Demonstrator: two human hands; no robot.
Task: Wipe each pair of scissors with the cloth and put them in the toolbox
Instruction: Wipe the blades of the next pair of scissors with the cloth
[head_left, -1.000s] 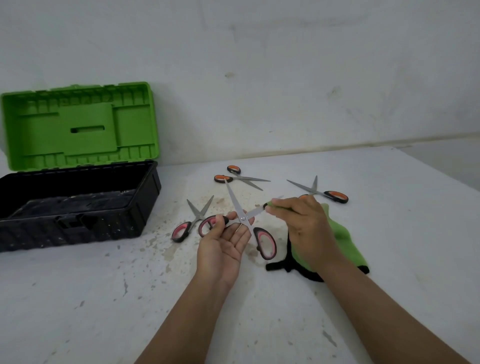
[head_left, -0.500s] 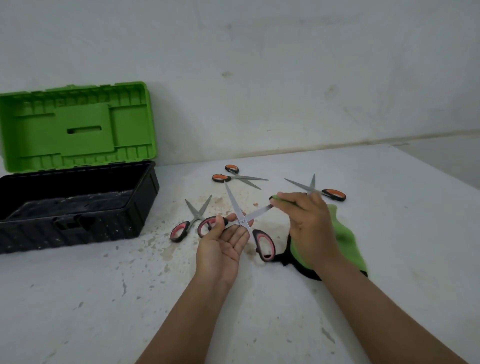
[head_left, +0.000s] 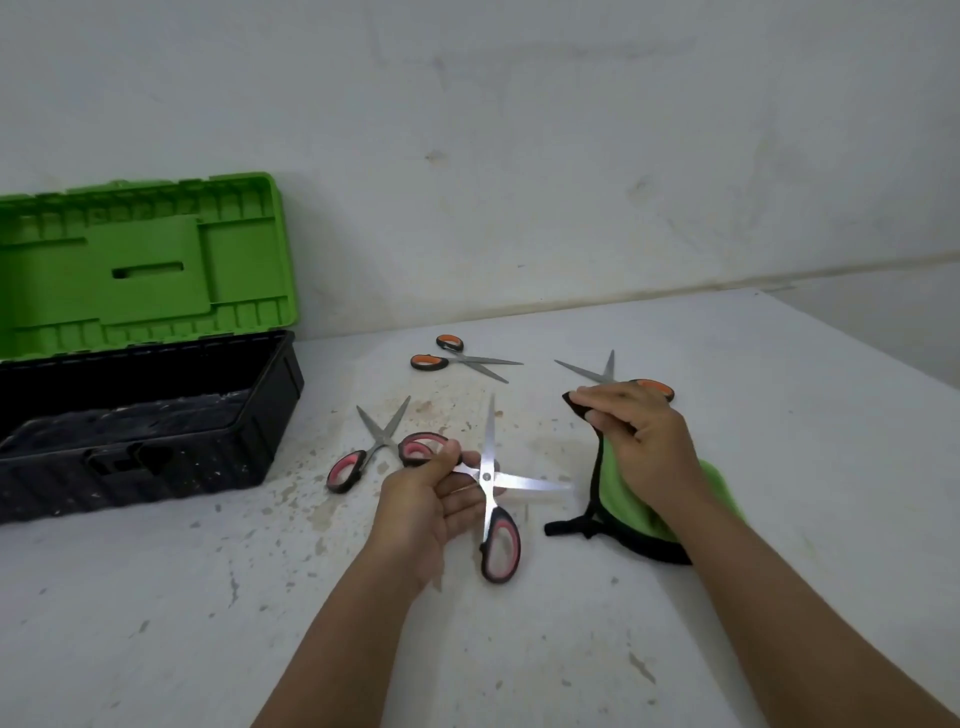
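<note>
- The toolbox (head_left: 156, 431) stood open with its green lid (head_left: 140, 260) raised; its black tray looked to hold no scissors, so by that showing you were on the first pair and early in the task.
- The table (head_left: 519, 649) carried three more pairs, all lying to the right of the toolbox: a pink-handled pair (head_left: 374, 447) nearest it, an orange-handled pair (head_left: 457, 358) farther off, and a second orange-handled pair (head_left: 613, 376) farthest, partly hidden behind your right hand.
- The cloth (head_left: 618, 504), green with a black edge, hung from your right hand (head_left: 644, 447), well to the right of the toolbox, its lower end resting on the table.
- Your right fingers (head_left: 597, 402) were pinched closed on the cloth's upper edge, clear of the blades.
- Your left hand (head_left: 426, 499) held the spread scissors (head_left: 488, 478) near the pivot, between the toolbox and the cloth; its fingers were loosely curled under them.
- The step in hand was wiping; the next move likely called for bringing the cloth back onto a blade, stroking towards the tip.
</note>
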